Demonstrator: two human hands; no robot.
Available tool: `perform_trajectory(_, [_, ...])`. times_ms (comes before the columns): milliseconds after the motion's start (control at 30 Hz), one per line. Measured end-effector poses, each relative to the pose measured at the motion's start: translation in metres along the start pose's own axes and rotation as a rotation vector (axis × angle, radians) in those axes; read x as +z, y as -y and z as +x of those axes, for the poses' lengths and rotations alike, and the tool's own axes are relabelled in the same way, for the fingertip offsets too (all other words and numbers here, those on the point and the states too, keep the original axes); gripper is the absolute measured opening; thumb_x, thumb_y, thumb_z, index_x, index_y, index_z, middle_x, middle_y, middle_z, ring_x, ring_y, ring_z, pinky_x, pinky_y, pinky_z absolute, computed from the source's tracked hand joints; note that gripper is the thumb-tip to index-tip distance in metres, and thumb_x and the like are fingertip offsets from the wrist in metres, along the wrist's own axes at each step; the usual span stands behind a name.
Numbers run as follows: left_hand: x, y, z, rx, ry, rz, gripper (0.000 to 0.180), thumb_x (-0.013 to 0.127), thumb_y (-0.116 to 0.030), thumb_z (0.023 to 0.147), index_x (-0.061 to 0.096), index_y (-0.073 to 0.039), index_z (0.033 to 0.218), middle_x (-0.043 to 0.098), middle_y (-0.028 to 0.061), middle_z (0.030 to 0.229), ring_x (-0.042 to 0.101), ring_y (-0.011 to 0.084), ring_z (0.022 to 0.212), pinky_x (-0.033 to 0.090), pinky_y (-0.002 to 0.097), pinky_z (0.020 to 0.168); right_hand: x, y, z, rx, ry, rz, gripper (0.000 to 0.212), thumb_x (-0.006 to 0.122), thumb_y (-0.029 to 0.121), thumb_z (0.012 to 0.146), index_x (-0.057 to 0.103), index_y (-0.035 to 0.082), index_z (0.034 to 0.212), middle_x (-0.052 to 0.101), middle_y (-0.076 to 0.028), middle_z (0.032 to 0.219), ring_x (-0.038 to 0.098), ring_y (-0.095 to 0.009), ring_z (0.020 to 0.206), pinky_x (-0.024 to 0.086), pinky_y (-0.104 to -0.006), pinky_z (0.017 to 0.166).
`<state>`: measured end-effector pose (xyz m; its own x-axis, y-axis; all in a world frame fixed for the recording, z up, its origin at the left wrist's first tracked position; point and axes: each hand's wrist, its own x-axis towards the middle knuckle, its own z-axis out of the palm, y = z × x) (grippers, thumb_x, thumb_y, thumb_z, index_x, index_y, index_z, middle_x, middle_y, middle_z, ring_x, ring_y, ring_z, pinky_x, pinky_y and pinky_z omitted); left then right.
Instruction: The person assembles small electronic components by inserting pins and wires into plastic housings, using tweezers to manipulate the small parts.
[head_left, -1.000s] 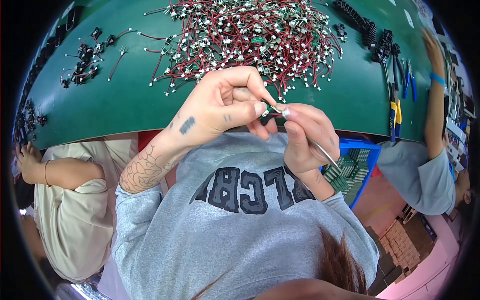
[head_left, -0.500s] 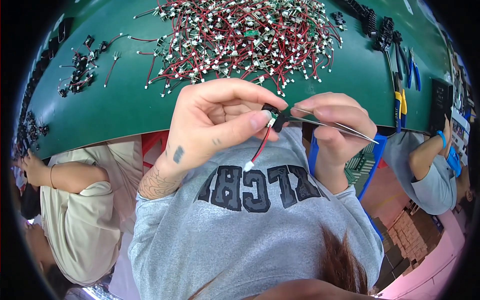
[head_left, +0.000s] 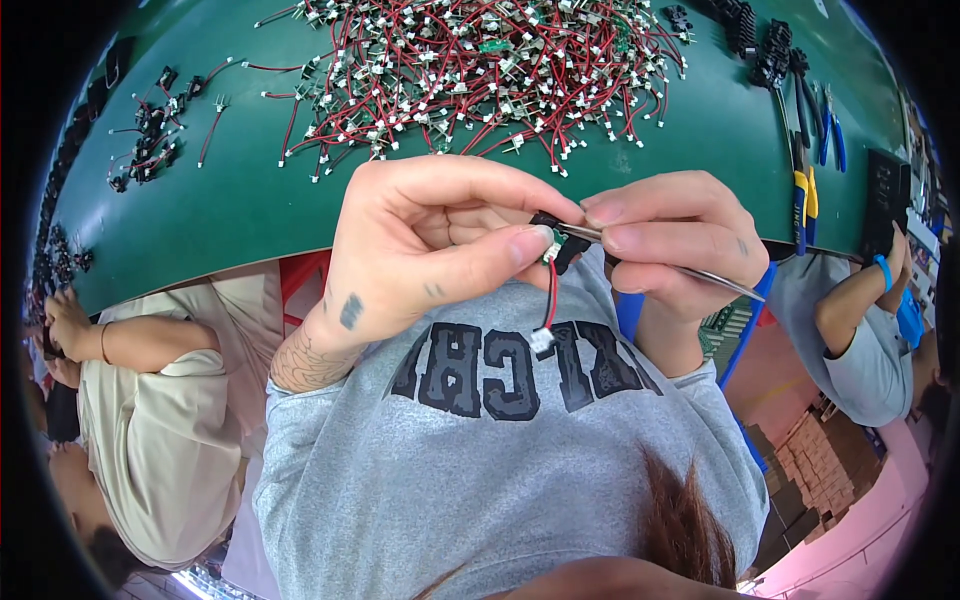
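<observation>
My left hand [head_left: 425, 225] pinches a small black plastic housing [head_left: 571, 252] between thumb and forefinger, just off the table's near edge. A bit of green circuit board [head_left: 558, 238] shows in the housing. From it a red and black wire pair [head_left: 552, 292] hangs down to a white connector [head_left: 541, 341]. In my right hand [head_left: 685, 230] is a pair of metal tweezers [head_left: 728, 284], gripped between thumb and fingers. The tweezer tips reach the housing beside my left thumb; their exact contact is partly hidden by my fingers.
A large heap of wired circuit boards [head_left: 480, 80] covers the far middle of the green table [head_left: 230, 200]. Black assemblies [head_left: 150, 140] lie at left. Yellow-handled pliers [head_left: 805, 205] and blue-handled pliers [head_left: 831, 140] lie at right. A blue crate [head_left: 745, 330] stands below; co-workers sit both sides.
My right hand has moved its fingers nearer the tweezer tips, which now reach onto the housing, their arms closer together. The dangling wires and white connector have swung right.
</observation>
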<state>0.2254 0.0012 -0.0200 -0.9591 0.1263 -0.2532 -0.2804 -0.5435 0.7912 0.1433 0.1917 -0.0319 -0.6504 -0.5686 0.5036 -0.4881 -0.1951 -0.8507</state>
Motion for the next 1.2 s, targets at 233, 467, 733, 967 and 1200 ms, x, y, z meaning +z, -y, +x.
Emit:
perform_trajectory(233, [-0.005,-0.004,0.000,0.003,0.009,-0.001,0.020,0.063,0.009,0.079,0.068,0.003,0.097,0.069,0.0090,0.079,0.066,0.0119,0.064,0.051,0.0162,0.058,0.006,-0.002,-0.004,-0.052,0.000,-0.019,0.020,0.073,0.022,0.080,0.068,0.003,0.086,0.069,-0.015,0.087,0.068,-0.025,0.073,0.059,-0.0332,0.069])
perform_trajectory(467, [-0.014,-0.004,0.006,-0.010,0.027,-0.025,0.014,0.063,0.007,0.079,0.066,0.003,0.091,0.066,0.0078,0.080,0.062,0.0099,0.061,0.049,0.0169,0.057,0.027,0.002,-0.010,-0.125,-0.096,-0.138,0.023,0.078,0.010,0.073,0.072,0.004,0.094,0.071,-0.010,0.095,0.068,-0.020,0.080,0.059,-0.0340,0.080])
perform_trajectory(733, [-0.016,-0.005,0.007,-0.094,0.044,-0.077,0.010,0.063,0.004,0.079,0.064,0.002,0.089,0.064,0.0066,0.080,0.059,0.0090,0.060,0.049,0.0173,0.058,0.033,0.007,-0.018,-0.118,-0.120,-0.239,0.022,0.078,0.010,0.074,0.072,0.005,0.095,0.071,-0.009,0.095,0.069,-0.021,0.081,0.059,-0.0348,0.081])
perform_trajectory(967, [-0.014,-0.010,0.014,-0.158,0.048,-0.042,0.009,0.064,0.003,0.080,0.064,0.002,0.089,0.065,0.0067,0.079,0.059,0.0097,0.060,0.049,0.0180,0.059,0.028,0.007,-0.018,-0.083,-0.119,-0.335,0.019,0.076,0.014,0.077,0.071,0.004,0.093,0.071,-0.011,0.096,0.069,-0.023,0.082,0.059,-0.0362,0.081])
perform_trajectory(1200, [-0.027,-0.023,0.014,-0.043,0.040,0.050,0.021,0.065,0.001,0.082,0.067,0.002,0.103,0.068,0.0085,0.077,0.066,0.0128,0.063,0.054,0.0195,0.059,0.009,-0.012,0.009,0.017,-0.283,0.144,0.039,0.048,0.039,0.099,0.058,0.004,0.082,0.063,-0.014,0.080,0.059,-0.024,0.063,0.055,-0.0381,0.065])
